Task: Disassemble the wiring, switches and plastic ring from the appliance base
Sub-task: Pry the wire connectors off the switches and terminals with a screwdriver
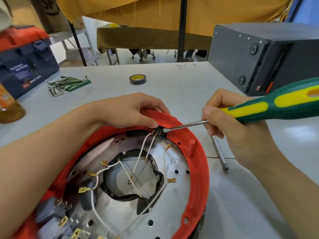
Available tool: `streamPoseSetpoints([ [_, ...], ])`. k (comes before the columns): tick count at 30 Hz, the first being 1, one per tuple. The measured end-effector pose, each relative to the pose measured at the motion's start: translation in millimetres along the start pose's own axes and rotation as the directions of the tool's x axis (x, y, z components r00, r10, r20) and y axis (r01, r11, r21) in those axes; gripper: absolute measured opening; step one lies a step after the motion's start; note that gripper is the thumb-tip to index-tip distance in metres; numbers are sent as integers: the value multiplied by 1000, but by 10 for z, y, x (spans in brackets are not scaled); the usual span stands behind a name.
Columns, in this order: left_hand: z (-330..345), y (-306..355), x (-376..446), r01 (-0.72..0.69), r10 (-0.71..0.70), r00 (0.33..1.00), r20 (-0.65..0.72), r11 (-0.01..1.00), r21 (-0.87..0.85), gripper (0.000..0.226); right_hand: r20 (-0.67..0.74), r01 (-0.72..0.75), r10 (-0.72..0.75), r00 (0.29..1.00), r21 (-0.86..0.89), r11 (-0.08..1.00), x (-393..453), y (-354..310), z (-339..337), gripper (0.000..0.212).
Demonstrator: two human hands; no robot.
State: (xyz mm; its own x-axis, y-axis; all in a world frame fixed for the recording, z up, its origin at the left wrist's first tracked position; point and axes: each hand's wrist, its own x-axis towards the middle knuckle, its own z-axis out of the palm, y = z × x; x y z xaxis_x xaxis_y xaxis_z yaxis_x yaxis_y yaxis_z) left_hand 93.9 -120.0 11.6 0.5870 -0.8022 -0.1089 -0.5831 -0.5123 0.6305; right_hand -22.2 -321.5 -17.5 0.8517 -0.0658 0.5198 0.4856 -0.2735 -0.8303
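Now the appliance base lies upside down on the desk, its red plastic ring uppermost. The left hand grips the ring's far edge; the right hand holds a screwdriver, tip at the small black switch with white wires.

Grey table; mustard cloth; perhaps chairs beyond

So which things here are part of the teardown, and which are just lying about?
In the job:
appliance base
red plastic ring
white wires
black switch
screwdriver, gripped by right hand
left hand, on the ring

Lying about:
tape roll
hex keys
toolbox
grey box
metal rod
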Motion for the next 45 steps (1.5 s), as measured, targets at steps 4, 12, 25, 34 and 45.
streamPoseSetpoints([
  [4,0,11,-5,4,-4,1000,-1,1000,10,32,1,11,-11,1000,-44,999,24,-44,34,33],
  [12,5,40,-17,7,-6,1000,-12,1000,25,30,58,14,-9,998,-101,995,153,-92,23,23],
  [25,-51,112,-27,23,2,996,-85,959,283,34,-170,26,-24,985,10,1000,-27,-176,129,35],
  [34,-118,239,-685,10,-4,1000,-22,957,289,14,-240,24,-12,971,47,999,-225,-274,145,33],
  [45,216,104,-858,19,-22,1000,3,917,400,5,-255,30,-9,967,81,996,-363,-383,217,32],
])
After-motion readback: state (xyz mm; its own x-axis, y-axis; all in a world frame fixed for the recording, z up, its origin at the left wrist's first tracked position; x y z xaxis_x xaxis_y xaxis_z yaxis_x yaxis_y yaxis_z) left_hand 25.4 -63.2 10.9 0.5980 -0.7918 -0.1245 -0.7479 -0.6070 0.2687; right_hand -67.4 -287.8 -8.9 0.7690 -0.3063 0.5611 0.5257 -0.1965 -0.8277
